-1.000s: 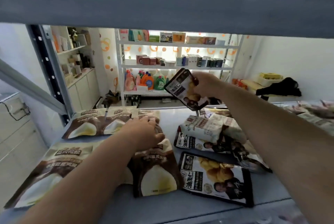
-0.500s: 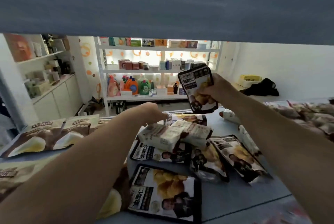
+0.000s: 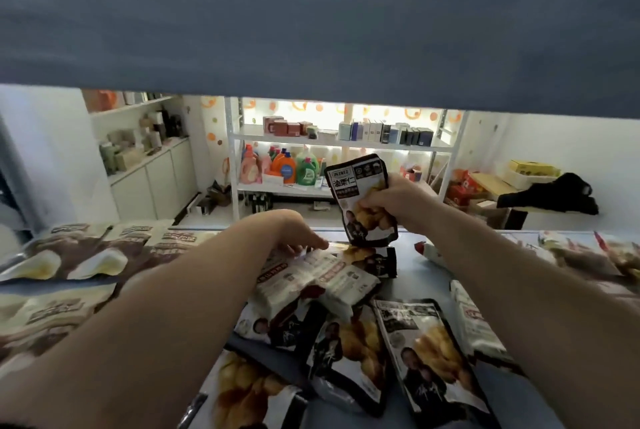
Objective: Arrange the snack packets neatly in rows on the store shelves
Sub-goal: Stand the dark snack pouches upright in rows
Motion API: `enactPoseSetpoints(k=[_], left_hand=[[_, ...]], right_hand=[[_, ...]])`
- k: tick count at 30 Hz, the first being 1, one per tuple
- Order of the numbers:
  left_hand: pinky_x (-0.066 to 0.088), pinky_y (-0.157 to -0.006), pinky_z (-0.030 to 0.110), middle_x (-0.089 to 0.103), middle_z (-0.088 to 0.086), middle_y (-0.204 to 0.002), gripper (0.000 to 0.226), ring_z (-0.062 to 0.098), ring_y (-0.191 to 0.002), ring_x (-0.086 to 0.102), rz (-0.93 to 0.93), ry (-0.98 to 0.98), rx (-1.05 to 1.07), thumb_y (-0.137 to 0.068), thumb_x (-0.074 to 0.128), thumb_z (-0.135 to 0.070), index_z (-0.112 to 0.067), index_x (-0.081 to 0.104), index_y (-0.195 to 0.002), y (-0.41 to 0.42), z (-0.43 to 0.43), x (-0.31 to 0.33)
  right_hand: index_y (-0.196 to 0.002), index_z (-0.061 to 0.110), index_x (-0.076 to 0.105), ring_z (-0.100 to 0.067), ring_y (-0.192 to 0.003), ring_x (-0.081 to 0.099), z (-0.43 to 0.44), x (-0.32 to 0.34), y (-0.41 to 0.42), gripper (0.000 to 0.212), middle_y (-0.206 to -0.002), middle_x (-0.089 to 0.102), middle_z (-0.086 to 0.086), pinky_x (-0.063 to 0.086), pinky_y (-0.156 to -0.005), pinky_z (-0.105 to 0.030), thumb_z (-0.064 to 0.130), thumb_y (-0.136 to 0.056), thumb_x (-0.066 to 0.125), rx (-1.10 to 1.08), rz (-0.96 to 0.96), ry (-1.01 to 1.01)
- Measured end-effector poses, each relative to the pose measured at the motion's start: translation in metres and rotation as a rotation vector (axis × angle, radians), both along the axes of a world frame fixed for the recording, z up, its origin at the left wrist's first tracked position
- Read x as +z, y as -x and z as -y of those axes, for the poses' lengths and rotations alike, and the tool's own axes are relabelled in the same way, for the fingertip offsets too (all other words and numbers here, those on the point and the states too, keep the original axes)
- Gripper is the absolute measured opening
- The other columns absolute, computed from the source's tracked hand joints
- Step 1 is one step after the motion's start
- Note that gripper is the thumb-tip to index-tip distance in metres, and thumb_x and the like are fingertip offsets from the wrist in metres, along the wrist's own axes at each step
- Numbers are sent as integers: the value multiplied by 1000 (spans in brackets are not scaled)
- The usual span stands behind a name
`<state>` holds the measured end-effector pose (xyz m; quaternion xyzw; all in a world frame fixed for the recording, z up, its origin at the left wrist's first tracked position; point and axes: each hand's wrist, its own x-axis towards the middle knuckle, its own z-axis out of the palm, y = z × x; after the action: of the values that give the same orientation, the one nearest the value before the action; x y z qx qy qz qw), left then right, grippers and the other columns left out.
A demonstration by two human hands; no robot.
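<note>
While the head view looked in under the dark upper shelf board (image 3: 311, 13), the nearest things were black chestnut packets (image 3: 346, 352) lying flat and loosely overlapped on the blue-grey shelf (image 3: 412, 290), printed faces up, none squared into a row. Left of them, brown packets (image 3: 86, 255) lay side by side, overlapping, along the shelf's left part. A white packet (image 3: 474, 321) lay at the right, partly under the right forearm. Mid-shelf, a heap of white packets (image 3: 311, 283) sat on top of the black ones.

Left hand (image 3: 294, 231): palm down over the back end of that heap, fingertips touching the top white packet. Pinching or only resting, could not tell; fingers were mostly hidden behind the hand.

Right hand (image 3: 391, 200): clenched round the held chestnut packet (image 3: 360, 186), gripping its right edge, packet upright, face to the camera, raised above the shelf's back part. Another black packet (image 3: 377, 260) lay flat right below it. Blurred packets (image 3: 588, 255) lay at the far right of the shelf.

Beyond the shelf stood a white rack (image 3: 346, 143) with detergent bottles (image 3: 287, 169) on its lower level and small boxes (image 3: 381, 130) above. There was a white cabinet (image 3: 152, 182) at the left wall and, at the right, a black cloth (image 3: 554, 194) on a tabletop just beside a yellow box (image 3: 533, 167).
</note>
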<state>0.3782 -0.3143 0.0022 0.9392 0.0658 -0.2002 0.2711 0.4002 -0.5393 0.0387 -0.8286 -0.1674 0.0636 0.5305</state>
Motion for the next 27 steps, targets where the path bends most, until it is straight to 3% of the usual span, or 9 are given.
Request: enactPoseSetpoints(k=[3,5,8,10,13,18,20,22,27], left_hand=[[44,-53,21,63,2,-84,53,16,-61,54,-46,49,23,-74,77,-55,-9,64,-96,-1,7,0],[47,-63,25,62,5,-86,67,18,-64,54,-42,41,28,-68,78,-61,-5,62,-102,0,12,0],[52,-85,34,63,8,-117,85,24,-90,61,-67,-124,-117,-65,69,-76,-10,60,-119,3,28,5],[51,-84,35,61,9,-120,87,27,-95,60,-80,-217,-196,-69,64,-78,-11,59,-124,4,36,9],[53,-90,40,63,10,-119,83,29,-102,63,-77,-258,-266,-73,63,-75,-9,61,-123,-1,38,8],[55,-68,33,69,11,-103,56,24,-81,66,-10,-104,-277,-69,81,-48,-7,65,-103,-8,34,-1],[58,-65,34,66,12,-102,52,27,-85,69,53,130,-198,-66,88,-29,-8,60,-105,-9,24,4],[59,-59,35,62,13,-102,48,27,-87,68,164,297,-141,-69,86,-15,-12,56,-106,-6,8,18],[56,-61,25,61,0,-93,43,16,-83,62,640,209,-134,-69,83,-19,-22,56,-102,6,-54,63]], right_hand=[[-79,20,77,-25,-57,62,-3,-6,-1,15,-79,69,-25,46,-44,-29,12,-70,69,13,-69,-24],[-79,19,76,-34,-65,64,-7,-12,1,14,-86,68,-30,50,-51,-35,9,-71,69,17,-54,-62],[-86,19,74,-41,-78,67,-12,-14,8,18,-92,71,-24,55,-63,-49,7,-73,69,-21,26,-74],[-94,18,70,-40,-77,69,-9,-12,11,24,-87,73,-17,57,-61,-49,6,-74,69,-74,58,-76],[-87,24,71,-40,-87,68,0,-11,17,23,-85,74,-13,54,-78,-59,8,-70,69,-158,79,-119],[-92,19,73,-42,-88,69,10,-12,28,26,-90,74,-16,56,-74,-52,13,-66,72,-214,91,-249],[-100,16,70,-40,-83,68,12,-8,29,27,-93,73,-18,54,-68,-49,6,-75,71,-219,113,-314],[-109,9,67,-38,-91,68,12,-3,28,31,-101,71,-20,55,-74,-49,-3,-81,68,-226,126,-388],[-125,1,47,-43,-104,64,-7,6,24,59,-117,62,-28,55,-80,-58,-17,-74,71,-195,131,-440]])
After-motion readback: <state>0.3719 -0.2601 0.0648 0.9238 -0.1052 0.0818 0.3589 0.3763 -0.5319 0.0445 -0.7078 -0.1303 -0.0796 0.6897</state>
